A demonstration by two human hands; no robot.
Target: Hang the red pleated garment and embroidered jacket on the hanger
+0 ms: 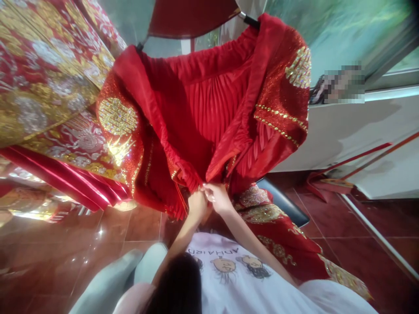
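In front of me a red pleated skirt (209, 104) with gold sequinned patches hangs from two clips, its gathered waistband spread wide. Low at its front, my left hand (197, 201) is closed on the red fabric. My right hand (216, 196) is closed beside it, thumb and finger pinching at the fabric edge. The two hands touch or nearly touch, and their fingers partly hide what lies between them. A black-tipped hanger clip (251, 21) grips the waistband at the upper right.
Richly embroidered red and gold garments (55, 74) hang at the left. More embroidered red cloth (278, 222) drapes at the right, near a black seat (286, 203). A red long-handled tool (330, 184) rests by the white wall (393, 144). Reddish tiles (108, 235) cover the floor.
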